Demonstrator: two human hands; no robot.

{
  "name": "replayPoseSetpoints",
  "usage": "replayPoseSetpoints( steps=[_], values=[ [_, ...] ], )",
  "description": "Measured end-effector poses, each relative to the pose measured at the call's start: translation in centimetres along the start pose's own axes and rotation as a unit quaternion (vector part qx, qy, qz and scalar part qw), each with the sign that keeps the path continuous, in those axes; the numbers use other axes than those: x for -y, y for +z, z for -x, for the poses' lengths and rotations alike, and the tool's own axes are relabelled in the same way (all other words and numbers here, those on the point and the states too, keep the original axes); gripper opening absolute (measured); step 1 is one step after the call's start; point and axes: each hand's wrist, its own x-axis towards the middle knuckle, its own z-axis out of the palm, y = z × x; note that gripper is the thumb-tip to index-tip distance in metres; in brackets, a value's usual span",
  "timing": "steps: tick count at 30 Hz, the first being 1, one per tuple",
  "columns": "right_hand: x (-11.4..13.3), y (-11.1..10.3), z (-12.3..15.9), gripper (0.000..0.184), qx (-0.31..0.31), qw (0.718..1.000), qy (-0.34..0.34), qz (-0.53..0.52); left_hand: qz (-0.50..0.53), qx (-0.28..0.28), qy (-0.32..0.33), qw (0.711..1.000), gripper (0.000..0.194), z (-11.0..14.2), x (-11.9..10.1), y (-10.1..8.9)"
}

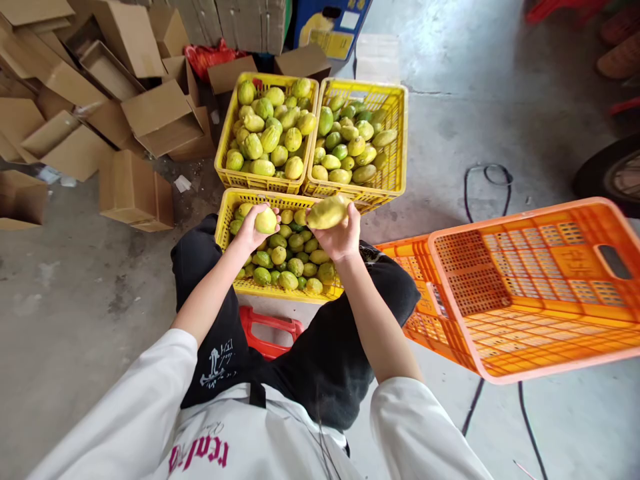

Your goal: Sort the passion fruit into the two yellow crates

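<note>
My left hand (pixel 247 232) is closed around a pale yellow lemon (pixel 267 221). A larger, longer yellow-green lemon (pixel 328 213) rests in the fingers of my right hand (pixel 344 241), tilted slightly up to the right. Both hands are raised over the near yellow crate (pixel 280 294), between my knees. Inside that crate lie many green and yellow lemons (pixel 289 280). Just beyond it, a left yellow crate (pixel 260 181) is heaped with mostly yellow-green lemons. The right yellow crate (pixel 395 167) beside it holds greener and yellow ones, mostly toward its left side.
An orange crate (pixel 500 373) lies on its side to my right, against another orange crate (pixel 425 320). Open cardboard boxes (pixel 160 117) pile up at the far left. A red stool (pixel 273 323) shows between my legs. Black cable (pixel 467 193) and a wheel (pixel 615 175) are at right.
</note>
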Motion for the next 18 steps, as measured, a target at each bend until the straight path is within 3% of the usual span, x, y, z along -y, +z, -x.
replayPoseSetpoints(
  steps=[5,13,18],
  values=[
    [0.1,0.3,0.2,0.031,-0.018,0.999,0.032,0.007,-0.014,0.016,-0.008,1.000,0.015,0.3,-0.5,0.2],
    [0.1,0.4,0.0,0.034,-0.046,0.997,0.063,-0.021,-0.029,-0.054,-0.022,0.998,0.024,-0.2,-0.6,-0.1],
    [0.9,0.3,-0.1,0.034,-0.042,0.997,0.036,-0.045,0.033,-0.095,-0.002,0.995,0.026,-0.3,-0.7,-0.3]
  ],
)
